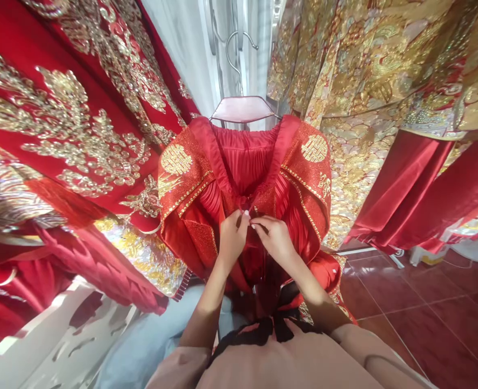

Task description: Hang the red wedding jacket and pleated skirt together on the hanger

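Observation:
A red garment (202,194) with gold embroidery and beaded trim hangs on a hanger (243,109) with a pale panel and metal hook. Round gold emblems mark both shoulders, and pleated red cloth shows inside the neck. At the lower end of its neckline, my left hand (234,232) pinches the front of the garment. Close beside it on the right, my right hand (274,235) is also closed, thumb and finger pinched at the same front edge. The small piece between my fingertips is too fine to make out clearly. Below my hands, the garment's front falls into shadow.
Red clothing with silver-gold beading (76,119) hangs at the left, above a white slatted piece of furniture (60,335). Gold patterned garments (368,70) and red velvet cloth (401,183) hang at the right. Dark red floor tiles (425,319) lie below.

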The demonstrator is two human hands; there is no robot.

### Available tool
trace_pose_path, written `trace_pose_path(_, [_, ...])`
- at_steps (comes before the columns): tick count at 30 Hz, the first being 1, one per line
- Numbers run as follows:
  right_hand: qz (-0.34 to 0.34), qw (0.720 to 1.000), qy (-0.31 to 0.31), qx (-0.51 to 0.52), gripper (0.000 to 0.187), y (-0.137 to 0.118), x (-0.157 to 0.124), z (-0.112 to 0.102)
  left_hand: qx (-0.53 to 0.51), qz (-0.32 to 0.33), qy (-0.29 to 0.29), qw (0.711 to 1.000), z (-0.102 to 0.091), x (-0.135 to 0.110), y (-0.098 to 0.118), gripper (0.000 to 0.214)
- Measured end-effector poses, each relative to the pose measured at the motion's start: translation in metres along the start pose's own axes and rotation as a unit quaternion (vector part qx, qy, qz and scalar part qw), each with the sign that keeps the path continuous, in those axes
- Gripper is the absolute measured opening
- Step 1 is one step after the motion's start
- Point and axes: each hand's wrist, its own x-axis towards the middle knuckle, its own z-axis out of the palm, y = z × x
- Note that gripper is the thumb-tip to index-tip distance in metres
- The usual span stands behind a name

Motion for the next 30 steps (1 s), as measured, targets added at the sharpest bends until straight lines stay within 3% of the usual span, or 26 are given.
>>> trace_pose_path(2, [-0.021,0.993,0.057,-0.099,0.02,-0.001,0.001,0.0,0.064,0.013,0.032,0.997,-0.003,-0.003,0.004,0.034])
trace_pose_path(4, [-0.008,0.991,0.084,-0.101,0.019,-0.003,0.005,0.004,0.104,0.018,0.053,0.993,-0.004,-0.006,0.009,0.035])
trace_pose_path(7, [0.054,0.989,0.078,0.114,0.014,-0.006,0.012,0.013,0.104,0.019,0.061,0.993,-0.004,-0.009,0.013,0.034])
trace_pose_path(8, [0.085,0.97,0.069,0.219,0.014,-0.008,0.015,0.016,0.088,0.018,0.055,0.994,-0.004,-0.01,0.012,0.033])
trace_pose_path(10, [0.143,0.901,0.037,0.409,0.024,-0.011,0.017,0.017,0.048,0.015,0.042,0.998,-0.004,-0.011,0.01,0.032])
trace_pose_path(12, [0.172,0.841,0.004,0.513,0.035,-0.015,0.017,0.016,0.016,0.006,0.035,0.999,-0.003,-0.012,0.006,0.032])
trace_pose_path(13, [0.175,0.829,0.001,0.531,0.038,-0.017,0.017,0.015,0.003,0.0,0.031,1.0,-0.003,-0.012,0.005,0.033])
trace_pose_path(19, [0.182,0.844,0.067,0.5,0.035,-0.02,0.013,0.013,-0.051,-0.011,-0.014,0.999,0.0,-0.01,0.006,0.033])
trace_pose_path(25, [0.187,0.904,0.112,0.368,0.03,-0.006,0.008,0.007,-0.023,0.003,0.004,1.0,0.001,-0.007,0.006,0.033])
trace_pose_path(30, [0.137,0.898,0.144,0.392,0.022,-0.013,0.009,-0.013,-0.044,0.02,-0.016,0.999,-0.014,0.006,0.023,0.037])
